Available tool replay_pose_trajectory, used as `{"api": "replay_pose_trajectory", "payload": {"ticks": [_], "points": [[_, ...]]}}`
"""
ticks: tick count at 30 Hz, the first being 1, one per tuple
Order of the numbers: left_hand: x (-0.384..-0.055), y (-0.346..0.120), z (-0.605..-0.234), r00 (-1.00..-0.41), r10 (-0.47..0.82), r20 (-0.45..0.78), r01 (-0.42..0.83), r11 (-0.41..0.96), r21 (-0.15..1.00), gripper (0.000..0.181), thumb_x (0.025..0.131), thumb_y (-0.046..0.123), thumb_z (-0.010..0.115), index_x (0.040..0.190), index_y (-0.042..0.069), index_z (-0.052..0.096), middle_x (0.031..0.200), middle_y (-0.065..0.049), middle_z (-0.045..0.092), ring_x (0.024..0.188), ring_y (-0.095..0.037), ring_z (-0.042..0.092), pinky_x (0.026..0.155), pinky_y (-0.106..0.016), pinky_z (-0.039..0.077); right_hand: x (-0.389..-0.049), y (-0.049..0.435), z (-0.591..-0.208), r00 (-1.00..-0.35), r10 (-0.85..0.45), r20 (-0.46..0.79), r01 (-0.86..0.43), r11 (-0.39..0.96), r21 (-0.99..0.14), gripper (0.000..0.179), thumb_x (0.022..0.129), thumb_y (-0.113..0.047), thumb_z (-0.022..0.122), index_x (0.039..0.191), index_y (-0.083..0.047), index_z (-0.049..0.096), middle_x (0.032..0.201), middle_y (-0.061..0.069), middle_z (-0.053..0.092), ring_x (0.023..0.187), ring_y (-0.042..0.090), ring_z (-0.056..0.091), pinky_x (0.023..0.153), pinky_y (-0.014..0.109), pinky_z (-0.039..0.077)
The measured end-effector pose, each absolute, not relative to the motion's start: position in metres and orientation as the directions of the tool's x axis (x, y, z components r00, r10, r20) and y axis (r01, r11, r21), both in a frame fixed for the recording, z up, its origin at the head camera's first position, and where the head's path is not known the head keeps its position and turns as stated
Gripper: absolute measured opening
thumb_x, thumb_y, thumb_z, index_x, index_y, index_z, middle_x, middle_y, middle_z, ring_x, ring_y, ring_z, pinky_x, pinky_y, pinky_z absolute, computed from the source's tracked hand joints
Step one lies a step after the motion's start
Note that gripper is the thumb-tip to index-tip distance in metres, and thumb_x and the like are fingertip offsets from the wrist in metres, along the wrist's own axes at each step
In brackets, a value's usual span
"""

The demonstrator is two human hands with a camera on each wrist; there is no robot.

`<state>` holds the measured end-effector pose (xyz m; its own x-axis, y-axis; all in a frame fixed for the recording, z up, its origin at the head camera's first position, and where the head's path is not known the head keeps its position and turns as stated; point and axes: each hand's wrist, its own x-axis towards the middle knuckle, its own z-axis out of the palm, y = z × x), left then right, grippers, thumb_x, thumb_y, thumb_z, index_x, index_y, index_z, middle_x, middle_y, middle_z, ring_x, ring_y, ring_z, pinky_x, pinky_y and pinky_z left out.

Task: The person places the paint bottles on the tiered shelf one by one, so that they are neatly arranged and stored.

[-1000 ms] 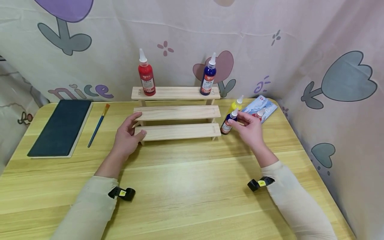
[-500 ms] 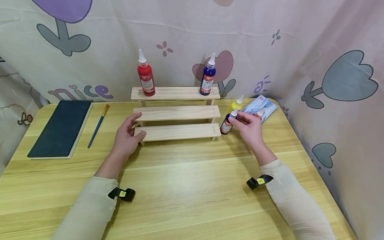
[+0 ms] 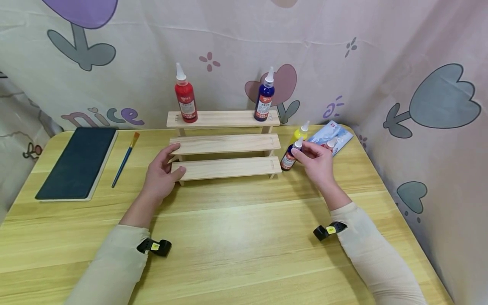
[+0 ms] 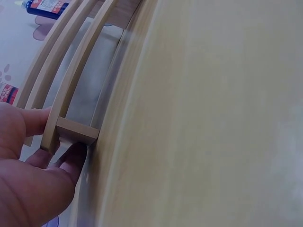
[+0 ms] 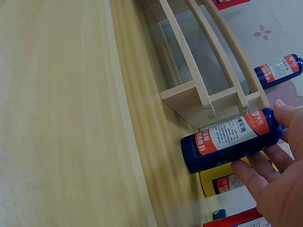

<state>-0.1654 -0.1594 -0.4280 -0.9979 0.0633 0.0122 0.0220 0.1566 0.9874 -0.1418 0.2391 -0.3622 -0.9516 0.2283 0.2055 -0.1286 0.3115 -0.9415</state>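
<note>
A three-tier wooden display rack (image 3: 225, 144) stands at the back of the table. My left hand (image 3: 160, 171) grips its left end, thumb at the lowest tier and fingers by the middle one. At the rack's right side, my right hand (image 3: 315, 163) holds a dark blue ink bottle (image 5: 232, 137) near its white cap, with thumb and fingers around its upper part. Behind that bottle a yellow bottle (image 3: 299, 134) shows partly. A red bottle (image 5: 236, 218) is mostly hidden by my right hand. On the top tier stand a red bottle (image 3: 186, 101) at left and another blue bottle (image 3: 264, 101) at right.
A dark notebook (image 3: 76, 163) and a blue-handled paintbrush (image 3: 126, 159) lie left of the rack. Blue-and-white flat packets (image 3: 337, 134) lie at the back right corner. A patterned curtain (image 3: 228, 42) hangs close behind the table.
</note>
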Motion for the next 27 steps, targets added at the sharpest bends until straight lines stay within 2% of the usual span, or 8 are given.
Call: {"api": "replay_pose_trajectory", "payload": {"ticks": [3,7,11,14,21,27], "points": [[-0.165,-0.159,-0.427,-0.997,0.072,0.011,0.021,0.145,0.989,0.071,0.092,-0.013,0.062,0.151,0.021,0.044,0.152,-0.011,0.042,0.135,-0.028,0.042,0.111,-0.045,0.034,-0.141,0.239,-0.362,-0.947,0.241,0.211,-0.125,0.328,-0.936,0.031,0.088,0.002,0.074,0.116,0.013,0.067,0.102,0.012,0.069,0.086,0.012,0.064,0.074,0.021,0.055],[-0.166,-0.16,-0.427,-0.997,0.081,0.008,0.019,0.134,0.991,0.072,0.092,-0.013,0.062,0.152,0.02,0.043,0.151,-0.012,0.043,0.134,-0.029,0.043,0.11,-0.045,0.034,-0.14,0.242,-0.363,-0.938,0.253,0.236,-0.15,0.317,-0.937,0.031,0.087,0.004,0.073,0.116,0.014,0.066,0.097,0.007,0.07,0.084,0.009,0.065,0.072,0.019,0.055],[-0.166,-0.162,-0.428,-0.996,0.093,0.012,0.025,0.148,0.989,0.071,0.093,-0.01,0.062,0.153,0.021,0.042,0.15,-0.012,0.044,0.134,-0.028,0.043,0.109,-0.041,0.036,-0.146,0.251,-0.371,-0.932,0.267,0.244,-0.163,0.293,-0.942,0.031,0.088,0.0,0.075,0.116,0.01,0.069,0.092,0.001,0.072,0.075,0.007,0.065,0.056,0.016,0.05],[-0.167,-0.164,-0.429,-0.994,0.105,0.016,0.033,0.155,0.987,0.07,0.094,-0.01,0.061,0.153,0.022,0.042,0.151,-0.012,0.044,0.133,-0.029,0.044,0.107,-0.041,0.038,-0.15,0.258,-0.376,-0.931,0.275,0.24,-0.156,0.295,-0.943,0.031,0.088,-0.006,0.077,0.116,0.005,0.071,0.091,-0.002,0.072,0.074,0.007,0.066,0.052,0.017,0.048],[-0.168,-0.168,-0.43,-0.991,0.131,0.026,0.04,0.11,0.993,0.068,0.094,-0.013,0.059,0.152,0.018,0.043,0.155,-0.008,0.038,0.138,-0.027,0.035,0.116,-0.046,0.021,-0.15,0.26,-0.365,-0.926,0.247,0.284,-0.213,0.281,-0.936,0.03,0.089,-0.004,0.075,0.115,0.009,0.069,0.094,-0.001,0.071,0.081,0.013,0.068,0.068,0.025,0.057],[-0.168,-0.169,-0.43,-0.985,0.162,0.057,0.08,0.142,0.987,0.063,0.095,-0.012,0.058,0.15,0.016,0.045,0.155,-0.009,0.038,0.138,-0.028,0.034,0.115,-0.05,0.022,-0.15,0.257,-0.353,-0.934,0.226,0.276,-0.221,0.241,-0.945,0.027,0.089,-0.006,0.076,0.114,0.003,0.072,0.099,0.006,0.071,0.087,0.02,0.068,0.075,0.031,0.057]]}}
